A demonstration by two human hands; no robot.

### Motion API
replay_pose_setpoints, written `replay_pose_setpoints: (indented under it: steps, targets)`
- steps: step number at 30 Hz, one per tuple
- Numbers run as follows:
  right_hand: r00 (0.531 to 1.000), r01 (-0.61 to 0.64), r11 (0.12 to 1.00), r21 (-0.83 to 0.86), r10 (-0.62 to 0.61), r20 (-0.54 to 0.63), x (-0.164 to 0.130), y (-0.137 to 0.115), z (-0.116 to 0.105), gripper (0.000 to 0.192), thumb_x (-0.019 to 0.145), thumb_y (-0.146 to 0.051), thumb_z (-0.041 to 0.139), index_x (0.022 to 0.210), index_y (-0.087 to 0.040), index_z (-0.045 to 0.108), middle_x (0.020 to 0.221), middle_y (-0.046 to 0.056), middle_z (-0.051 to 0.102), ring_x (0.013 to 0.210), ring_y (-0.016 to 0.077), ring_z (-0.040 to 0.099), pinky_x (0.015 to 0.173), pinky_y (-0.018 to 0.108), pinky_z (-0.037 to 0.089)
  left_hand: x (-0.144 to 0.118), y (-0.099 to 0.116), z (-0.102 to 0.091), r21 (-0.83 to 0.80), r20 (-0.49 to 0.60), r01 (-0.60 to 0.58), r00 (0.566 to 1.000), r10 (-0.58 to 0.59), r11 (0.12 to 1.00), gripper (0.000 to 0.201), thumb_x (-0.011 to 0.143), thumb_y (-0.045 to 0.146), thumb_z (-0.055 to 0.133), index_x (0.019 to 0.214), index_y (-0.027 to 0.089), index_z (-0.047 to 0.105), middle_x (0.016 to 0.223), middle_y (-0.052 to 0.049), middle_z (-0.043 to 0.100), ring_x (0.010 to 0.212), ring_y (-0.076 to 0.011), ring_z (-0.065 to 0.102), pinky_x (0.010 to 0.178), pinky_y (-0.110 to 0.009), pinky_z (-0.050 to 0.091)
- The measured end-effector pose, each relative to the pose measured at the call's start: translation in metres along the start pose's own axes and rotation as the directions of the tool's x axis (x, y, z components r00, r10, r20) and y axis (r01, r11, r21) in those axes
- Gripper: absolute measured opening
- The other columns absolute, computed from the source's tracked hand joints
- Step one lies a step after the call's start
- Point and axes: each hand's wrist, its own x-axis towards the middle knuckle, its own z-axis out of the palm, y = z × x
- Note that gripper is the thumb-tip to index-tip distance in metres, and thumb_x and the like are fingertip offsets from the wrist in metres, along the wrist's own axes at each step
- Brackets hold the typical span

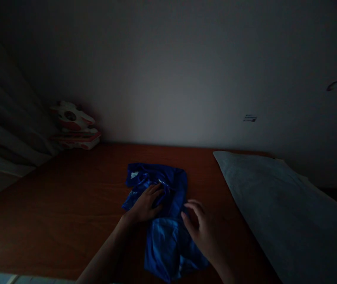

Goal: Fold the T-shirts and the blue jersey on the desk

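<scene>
My right hand [199, 230] hovers half-open at the right edge of a crumpled blue cloth [162, 221], fingertips curled and just touching it. My left hand [146, 205] lies flat on the cloth's middle, fingers spread, gripping nothing. The cloth sits on a wooden table [68, 205], a grey pillow [287, 213] to its right. A red-and-white object [75, 126] stands in the far corner; its markings are unreadable.
</scene>
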Motion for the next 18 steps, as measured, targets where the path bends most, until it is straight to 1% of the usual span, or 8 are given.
replay_pose_setpoints:
  steps: [4, 7, 8, 10, 12, 13, 15, 18]
  targets:
    - [0.988, 0.126, 0.976, -0.180, -0.107, 0.113, 0.018, 0.041, 0.015, 0.048, 0.097, -0.049, 0.053, 0.138, -0.025, 0.057, 0.148, 0.011, 0.056, 0.135, 0.0292, 0.054, 0.109, 0.049, 0.048, 0.000, -0.006, -0.007, -0.091, 0.065, -0.118, 0.990, 0.124, 0.989, 0.051, 0.082, 0.017, 0.054, 0.132, 0.022, 0.062, 0.152, -0.009, 0.052, 0.139, -0.0249, 0.050, 0.120, -0.046, 0.035]
    - [0.983, 0.134, 0.936, -0.326, -0.084, 0.164, 0.010, 0.054, 0.023, 0.051, 0.098, -0.052, 0.050, 0.140, -0.024, 0.058, 0.145, 0.013, 0.059, 0.130, 0.0318, 0.058, 0.104, 0.051, 0.049, -0.002, -0.018, -0.005, 0.095, -0.065, 0.058, 0.997, -0.052, 0.994, 0.043, 0.088, 0.026, 0.056, 0.130, 0.022, 0.064, 0.151, -0.011, 0.053, 0.141, -0.0331, 0.046, 0.121, -0.059, 0.028]
    - [0.988, 0.115, 0.919, -0.377, -0.067, 0.138, 0.007, 0.054, 0.022, 0.050, 0.098, -0.052, 0.048, 0.137, -0.023, 0.060, 0.141, 0.015, 0.061, 0.125, 0.0331, 0.060, 0.101, 0.051, 0.051, -0.002, -0.024, -0.005, 0.166, -0.159, 0.185, 0.974, -0.159, 0.969, 0.042, 0.090, 0.029, 0.056, 0.130, 0.021, 0.064, 0.152, -0.014, 0.052, 0.142, -0.0367, 0.044, 0.119, -0.063, 0.027]
    - [0.996, 0.076, 0.889, -0.452, -0.045, 0.079, 0.003, 0.048, 0.017, 0.046, 0.100, -0.052, 0.045, 0.124, -0.020, 0.069, 0.128, 0.017, 0.068, 0.111, 0.0333, 0.067, 0.092, 0.049, 0.053, -0.004, -0.036, -0.006, 0.242, -0.362, 0.431, 0.871, -0.331, 0.869, 0.042, 0.093, 0.030, 0.054, 0.131, 0.017, 0.064, 0.153, -0.020, 0.049, 0.142, -0.0424, 0.042, 0.115, -0.068, 0.030]
    - [0.997, 0.060, 0.869, -0.490, -0.032, 0.066, 0.005, 0.040, 0.008, 0.044, 0.101, -0.050, 0.042, 0.097, -0.021, 0.075, 0.101, 0.014, 0.074, 0.090, 0.0289, 0.070, 0.082, 0.044, 0.053, -0.006, -0.046, -0.008, 0.241, -0.475, 0.537, 0.791, -0.384, 0.808, 0.043, 0.092, 0.026, 0.054, 0.133, 0.015, 0.062, 0.151, -0.023, 0.048, 0.138, -0.0438, 0.045, 0.109, -0.066, 0.039]
    - [0.997, 0.060, 0.864, -0.499, -0.029, 0.071, 0.009, 0.037, 0.004, 0.047, 0.102, -0.049, 0.041, 0.083, -0.021, 0.074, 0.088, 0.012, 0.073, 0.082, 0.0264, 0.069, 0.079, 0.041, 0.052, -0.006, -0.049, -0.010, 0.229, -0.487, 0.524, 0.791, -0.370, 0.820, 0.044, 0.091, 0.024, 0.053, 0.133, 0.015, 0.061, 0.148, -0.022, 0.051, 0.135, -0.0422, 0.049, 0.107, -0.063, 0.043]
    - [0.997, 0.064, 0.868, -0.493, -0.040, 0.059, 0.019, 0.036, -0.001, 0.047, 0.102, -0.046, 0.042, 0.073, -0.022, 0.070, 0.081, 0.009, 0.070, 0.079, 0.0239, 0.069, 0.078, 0.039, 0.052, -0.007, -0.052, -0.011, 0.179, -0.450, 0.411, 0.842, -0.297, 0.894, 0.044, 0.091, 0.022, 0.052, 0.133, 0.016, 0.061, 0.139, -0.019, 0.059, 0.127, -0.0359, 0.057, 0.105, -0.055, 0.048]
    - [0.993, 0.113, 0.896, -0.429, -0.109, 0.033, 0.037, 0.042, 0.004, 0.028, 0.098, -0.039, 0.051, 0.111, -0.023, 0.070, 0.122, 0.012, 0.068, 0.107, 0.0278, 0.067, 0.089, 0.042, 0.053, -0.005, -0.045, -0.008, 0.092, -0.303, 0.151, 0.946, -0.116, 0.984, 0.041, 0.093, 0.027, 0.051, 0.131, 0.018, 0.062, 0.133, -0.016, 0.064, 0.122, -0.0301, 0.061, 0.107, -0.050, 0.049]
